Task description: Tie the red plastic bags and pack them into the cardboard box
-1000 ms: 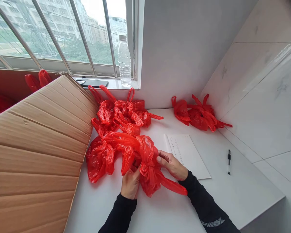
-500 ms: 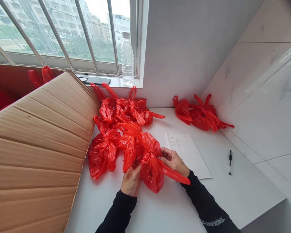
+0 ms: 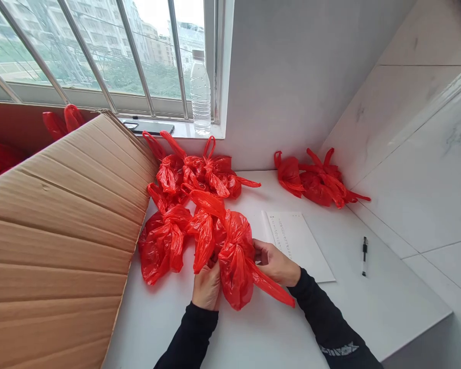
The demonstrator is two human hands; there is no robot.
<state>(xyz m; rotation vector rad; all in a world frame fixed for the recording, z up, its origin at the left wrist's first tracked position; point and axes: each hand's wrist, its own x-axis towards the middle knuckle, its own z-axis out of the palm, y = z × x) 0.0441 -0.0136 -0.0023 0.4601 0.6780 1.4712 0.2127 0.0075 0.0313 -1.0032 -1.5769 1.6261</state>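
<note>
A knotted red plastic bag is held between my two hands at the front of a pile on the white table. My left hand grips its left side, with the fingertips hidden behind the plastic. On the other side my right hand closes its fingers on the bag's right edge, above a long loose handle. Another tied red bag touches it on the left. Further left lies a third red bag, and several more red bags sit behind, below the window.
A large cardboard box with red bags inside stands at left. An open notebook and a pen lie to the right on the table. More red bags rest by the wall. A water bottle and phone are on the sill.
The held bag has turned slightly and shifted a little down and left, its loose handle dropping lower. Both hands keep their hold.
</note>
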